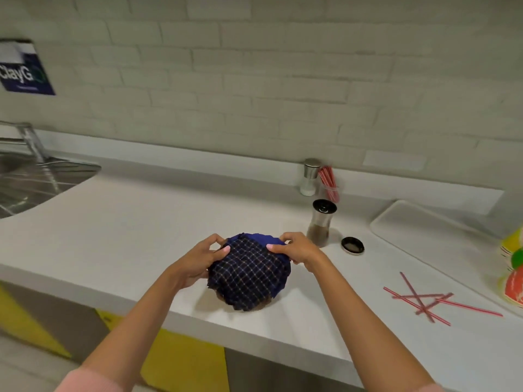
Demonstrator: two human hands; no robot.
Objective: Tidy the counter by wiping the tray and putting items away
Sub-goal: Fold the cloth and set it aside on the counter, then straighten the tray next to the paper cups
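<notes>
A dark blue checked cloth [250,274] is held just above the white counter [127,236], near its front edge. My left hand [198,258] grips the cloth's left side and my right hand [297,247] grips its right side, thumbs on top. A white tray [418,224] lies flat at the back right. Several red-striped stirrer sticks [421,299] lie scattered on the counter to the right of the cloth. A pepper shaker [319,222] stands just beyond my right hand, with a round black lid [352,245] lying beside it.
A salt shaker [309,176] and a clear cup of red sticks [329,182] stand by the wall. A steel sink [31,182] is at the far left. Colourful stacked items [513,267] sit at the right edge. A blue sign [25,69] hangs on the tiled wall.
</notes>
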